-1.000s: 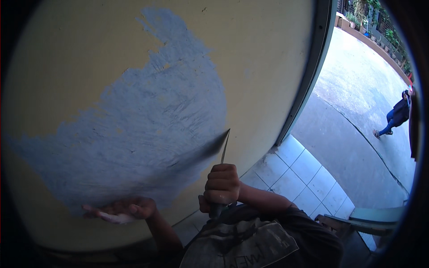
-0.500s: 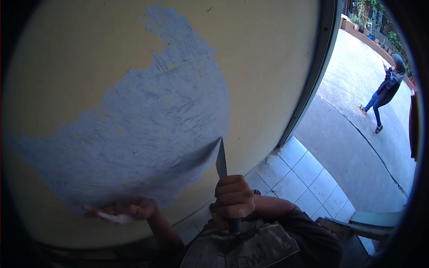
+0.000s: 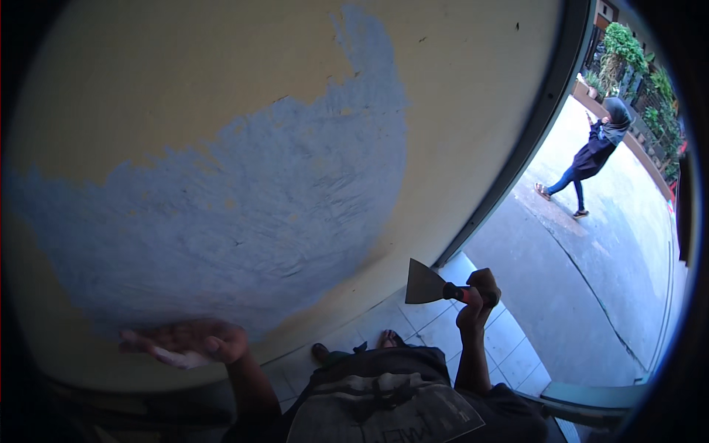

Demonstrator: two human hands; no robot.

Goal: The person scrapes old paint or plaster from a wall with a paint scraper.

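Note:
A putty knife [image 3: 426, 283] with a wide metal blade and a dark, red-marked handle is gripped in my right hand [image 3: 481, 294]. Its blade points left, apart from the wall. My left hand [image 3: 188, 344] lies palm up with its fingers stretched, close to the lower wall; whitish stuff coats part of the palm and thumb edge. Before me stands a yellowish wall [image 3: 473, 96] with a large, ragged grey-white patch [image 3: 281, 184] spread over it. Thin scratches and small yellow spots show within the patch.
A dark door frame [image 3: 543, 111] edges the wall on the right. White floor tiles [image 3: 509, 336] lie below, by my feet. Outside, a person [image 3: 593, 148] walks on the concrete pavement [image 3: 576, 273]. Potted plants [image 3: 622, 48] line the far side.
My right hand has swung right, drawing the putty knife off the wall, and the blade now shows its flat face. The view has shifted. The person outside has moved along.

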